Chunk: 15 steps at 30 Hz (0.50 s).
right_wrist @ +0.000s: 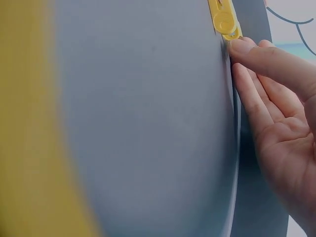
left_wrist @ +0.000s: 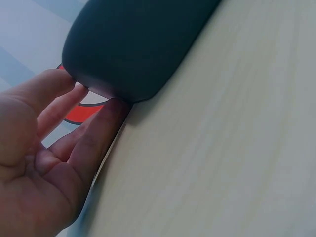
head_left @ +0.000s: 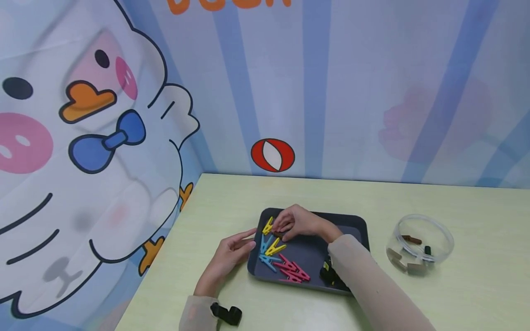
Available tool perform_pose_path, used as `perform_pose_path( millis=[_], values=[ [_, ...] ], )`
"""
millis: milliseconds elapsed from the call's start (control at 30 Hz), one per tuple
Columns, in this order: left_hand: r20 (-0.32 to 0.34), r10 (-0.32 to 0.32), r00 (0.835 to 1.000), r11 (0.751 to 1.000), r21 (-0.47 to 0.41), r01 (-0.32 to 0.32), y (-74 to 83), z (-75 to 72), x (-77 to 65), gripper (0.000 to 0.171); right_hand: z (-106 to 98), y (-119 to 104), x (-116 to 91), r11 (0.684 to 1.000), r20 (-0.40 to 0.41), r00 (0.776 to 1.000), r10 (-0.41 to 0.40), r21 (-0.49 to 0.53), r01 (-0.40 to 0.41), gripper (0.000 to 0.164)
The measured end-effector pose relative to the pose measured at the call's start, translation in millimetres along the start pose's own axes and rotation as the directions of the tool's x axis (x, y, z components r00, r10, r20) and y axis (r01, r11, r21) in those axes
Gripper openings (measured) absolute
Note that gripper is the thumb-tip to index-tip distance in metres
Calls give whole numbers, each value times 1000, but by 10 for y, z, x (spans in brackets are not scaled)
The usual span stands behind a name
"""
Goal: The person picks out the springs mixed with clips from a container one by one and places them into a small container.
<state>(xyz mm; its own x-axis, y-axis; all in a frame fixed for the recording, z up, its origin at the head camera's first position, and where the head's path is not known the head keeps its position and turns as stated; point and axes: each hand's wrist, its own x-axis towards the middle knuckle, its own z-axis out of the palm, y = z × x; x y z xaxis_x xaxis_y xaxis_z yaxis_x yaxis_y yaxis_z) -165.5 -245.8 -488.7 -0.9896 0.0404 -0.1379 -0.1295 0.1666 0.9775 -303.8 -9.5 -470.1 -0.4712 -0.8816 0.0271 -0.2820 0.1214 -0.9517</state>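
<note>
A dark grey tray [head_left: 310, 250] lies on the table with yellow, blue and pink clothespins in its left half. My left hand [head_left: 231, 253] rests its fairly straight fingers against the tray's left outer side; the left wrist view shows the fingertips [left_wrist: 116, 106] touching the wall near the bottom. Over the tray's far left corner, my right hand [head_left: 301, 223] pinches a brown clothespin [head_left: 278, 234], partly hidden under the fingers. Beside it lie a yellow clothespin [head_left: 268, 225], a blue clothespin [head_left: 265, 243] and another yellow clothespin [head_left: 275, 248]. Several pink clothespins [head_left: 291, 269] overlap nearer me.
To the right of the tray stands a clear round container [head_left: 445, 248] with a brown clothespin [head_left: 411, 239] and a small dark piece [head_left: 427, 250] inside. Black items [head_left: 327, 273] show in the tray's near right corner, partly behind my right sleeve. A printed backdrop borders the table.
</note>
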Motion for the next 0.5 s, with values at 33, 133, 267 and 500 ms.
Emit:
perform_pose_path(
  millis=[33, 133, 267, 500],
  values=[
    [-2, 1, 1000, 1000, 4, -1, 2, 2, 1, 46, -2, 3, -1, 1000, -3, 1000, 5, 3, -5, 34],
    [-4, 2, 1000, 1000, 17, -2, -1, 7, 3, 46, -8, -1, -6, 1000, -7, 1000, 3, 7, -3, 34],
    [-5, 0, 1000, 1000, 20, 0, -2, 7, 6, 46, -20, -20, -14, 1000, -13, 1000, 1, 5, -1, 34],
    [-15, -5, 1000, 1000, 16, 6, 1, 3, 6, 44, -33, -51, -31, 1000, -13, 1000, -2, 12, 2, 33]
  ],
)
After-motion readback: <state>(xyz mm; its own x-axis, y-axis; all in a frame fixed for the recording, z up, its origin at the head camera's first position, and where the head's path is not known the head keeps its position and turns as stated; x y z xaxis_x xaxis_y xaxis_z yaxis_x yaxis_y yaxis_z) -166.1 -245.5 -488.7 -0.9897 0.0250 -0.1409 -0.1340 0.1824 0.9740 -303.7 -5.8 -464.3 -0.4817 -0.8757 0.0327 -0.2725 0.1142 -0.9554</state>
